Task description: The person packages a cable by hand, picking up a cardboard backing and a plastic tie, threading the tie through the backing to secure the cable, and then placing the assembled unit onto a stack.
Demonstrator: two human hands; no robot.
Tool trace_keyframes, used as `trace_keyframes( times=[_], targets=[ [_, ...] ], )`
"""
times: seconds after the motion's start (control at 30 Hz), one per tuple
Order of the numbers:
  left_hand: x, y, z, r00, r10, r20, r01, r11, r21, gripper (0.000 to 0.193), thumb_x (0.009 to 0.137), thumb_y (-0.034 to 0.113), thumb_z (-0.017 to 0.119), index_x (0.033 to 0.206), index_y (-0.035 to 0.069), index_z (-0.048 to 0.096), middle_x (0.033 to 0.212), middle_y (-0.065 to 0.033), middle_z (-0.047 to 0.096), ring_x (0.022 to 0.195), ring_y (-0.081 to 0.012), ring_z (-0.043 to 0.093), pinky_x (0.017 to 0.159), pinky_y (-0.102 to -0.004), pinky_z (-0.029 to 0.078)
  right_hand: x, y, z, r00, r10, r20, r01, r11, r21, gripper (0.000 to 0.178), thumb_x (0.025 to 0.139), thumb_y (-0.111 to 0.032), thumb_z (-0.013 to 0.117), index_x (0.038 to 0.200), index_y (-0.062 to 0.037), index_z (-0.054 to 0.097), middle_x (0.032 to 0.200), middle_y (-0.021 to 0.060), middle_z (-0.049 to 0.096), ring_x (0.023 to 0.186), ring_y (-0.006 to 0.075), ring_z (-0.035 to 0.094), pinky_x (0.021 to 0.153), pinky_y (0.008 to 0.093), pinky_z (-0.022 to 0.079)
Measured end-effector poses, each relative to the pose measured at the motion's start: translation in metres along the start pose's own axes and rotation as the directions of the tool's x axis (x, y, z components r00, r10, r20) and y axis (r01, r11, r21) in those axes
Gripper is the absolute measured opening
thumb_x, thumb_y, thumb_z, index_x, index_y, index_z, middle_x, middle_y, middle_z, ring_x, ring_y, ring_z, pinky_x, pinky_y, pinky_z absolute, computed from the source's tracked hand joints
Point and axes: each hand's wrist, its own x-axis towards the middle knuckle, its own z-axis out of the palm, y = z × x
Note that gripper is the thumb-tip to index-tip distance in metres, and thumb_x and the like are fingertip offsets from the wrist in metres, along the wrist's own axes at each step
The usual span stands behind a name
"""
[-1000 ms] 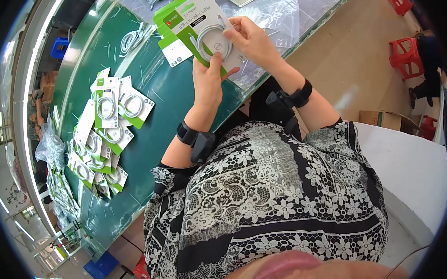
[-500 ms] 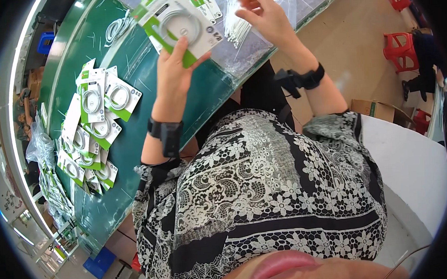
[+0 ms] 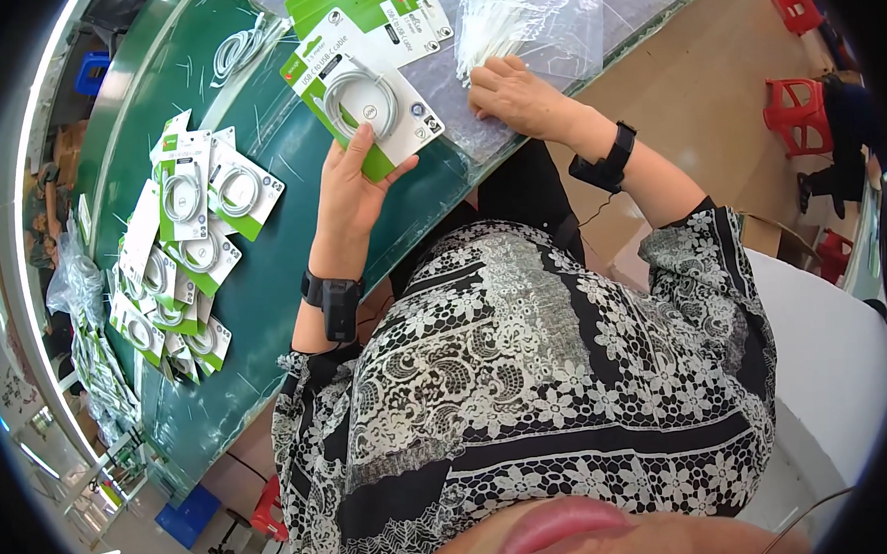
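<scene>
My left hand grips a carded cable by its lower edge, thumb on the front and fingers behind. The card is white and green, and a coiled light-grey cable is mounted on it. Just beyond, partly covered by this card, lie more green-and-white cards. My right hand rests with curled fingers at the near end of a heap of thin white plastic strips, like cable ties. Its fingertips are hidden, so whatever they pinch cannot be made out. The strips lie on a clear plastic bag.
A pile of carded cables spreads over the green table at left, with a loose cable coil farther back. Plastic-wrapped packs line the far-left edge. Red stools and another person are at right.
My right hand has come down toward me, its fingers curling at the near end of the white strips. My left hand, still holding the carded cable, sits slightly lower in view.
</scene>
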Motion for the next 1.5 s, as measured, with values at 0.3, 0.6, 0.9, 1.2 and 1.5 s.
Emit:
trace_keyframes(
  times=[0.3, 0.6, 0.9, 1.2, 1.5],
  targets=[
    [0.015, -0.012, 0.000, 0.909, -0.042, 0.414, 0.367, 0.548, -0.751, 0.030, 0.094, 0.020, 0.055, 0.117, 0.001, 0.049, 0.104, -0.0049, 0.058, 0.091, -0.0180, 0.057, 0.070, -0.0361, 0.057, 0.049, -0.023, -0.019, 0.959, 0.155, -0.236, -0.017, 0.867, 0.498, 0.010, 0.079, -0.004, 0.064, 0.085, -0.0096, 0.059, 0.085, 0.0033, 0.059, 0.087, 0.0202, 0.055, 0.082, 0.0321, 0.039],
    [0.011, -0.002, 0.029, 0.769, 0.220, 0.600, 0.607, 0.039, -0.793, 0.014, 0.091, 0.014, 0.052, 0.091, 0.003, 0.044, 0.080, -0.0055, 0.042, 0.075, -0.0153, 0.051, 0.051, -0.0259, 0.054, 0.075, -0.088, -0.064, 0.894, 0.156, -0.421, -0.022, 0.952, 0.305, 0.012, 0.076, -0.006, 0.068, 0.086, -0.0108, 0.065, 0.077, 0.0009, 0.060, 0.078, 0.0193, 0.057, 0.082, 0.0319, 0.040],
    [0.008, -0.001, 0.028, 0.737, 0.245, 0.630, 0.613, 0.150, -0.776, 0.022, 0.093, 0.022, 0.051, 0.092, 0.002, 0.043, 0.081, -0.0085, 0.043, 0.071, -0.0157, 0.054, 0.041, -0.0223, 0.052, 0.082, -0.097, -0.073, 0.870, -0.005, -0.492, 0.059, 0.994, 0.095, 0.014, 0.072, -0.013, 0.072, 0.084, -0.0139, 0.065, 0.076, -0.0033, 0.058, 0.077, 0.0163, 0.055, 0.085, 0.0319, 0.038],
    [0.010, -0.007, 0.020, 0.768, 0.217, 0.603, 0.574, 0.186, -0.798, 0.033, 0.096, 0.031, 0.048, 0.100, -0.002, 0.047, 0.085, -0.0092, 0.045, 0.071, -0.0156, 0.054, 0.041, -0.0223, 0.053, 0.085, -0.095, -0.068, 0.871, -0.027, -0.491, 0.084, 0.992, 0.094, 0.017, 0.070, -0.015, 0.073, 0.085, -0.0140, 0.066, 0.077, -0.0036, 0.057, 0.080, 0.0168, 0.055, 0.085, 0.0325, 0.038],
    [0.006, -0.005, 0.022, 0.777, 0.230, 0.586, 0.562, 0.166, -0.810, 0.034, 0.096, 0.032, 0.048, 0.102, -0.002, 0.046, 0.086, -0.0092, 0.045, 0.072, -0.0148, 0.053, 0.041, -0.0218, 0.052, 0.086, -0.095, -0.069, 0.878, -0.020, -0.479, 0.090, 0.988, 0.124, 0.018, 0.070, -0.016, 0.073, 0.087, -0.0142, 0.067, 0.078, -0.0031, 0.057, 0.082, 0.0178, 0.055, 0.086, 0.0331, 0.039]
  ],
)
